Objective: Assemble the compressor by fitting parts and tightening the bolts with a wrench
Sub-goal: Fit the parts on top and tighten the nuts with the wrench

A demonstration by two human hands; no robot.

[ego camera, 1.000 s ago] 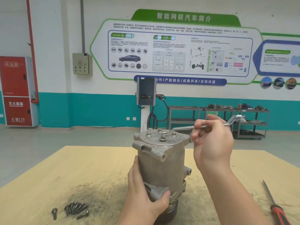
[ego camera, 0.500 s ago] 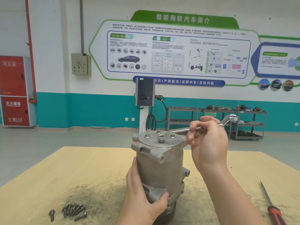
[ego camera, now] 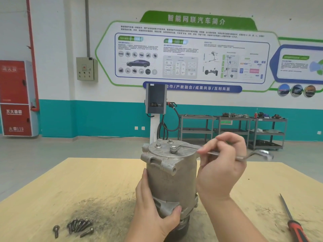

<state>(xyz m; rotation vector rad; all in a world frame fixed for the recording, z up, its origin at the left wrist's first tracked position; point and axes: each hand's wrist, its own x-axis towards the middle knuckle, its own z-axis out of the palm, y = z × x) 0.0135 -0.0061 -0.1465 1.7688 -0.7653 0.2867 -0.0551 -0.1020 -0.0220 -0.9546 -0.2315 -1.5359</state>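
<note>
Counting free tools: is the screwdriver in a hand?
No, the screwdriver lies alone on the table, while the right hand holds the wrench.

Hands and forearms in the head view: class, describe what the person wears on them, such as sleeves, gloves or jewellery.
Both are bare. The left hand and right hand wear no gloves, and no rings show on the visible fingers. Both forearms are uncovered to the frame's bottom edge, with no sleeve, watch or wristband in view.
</note>
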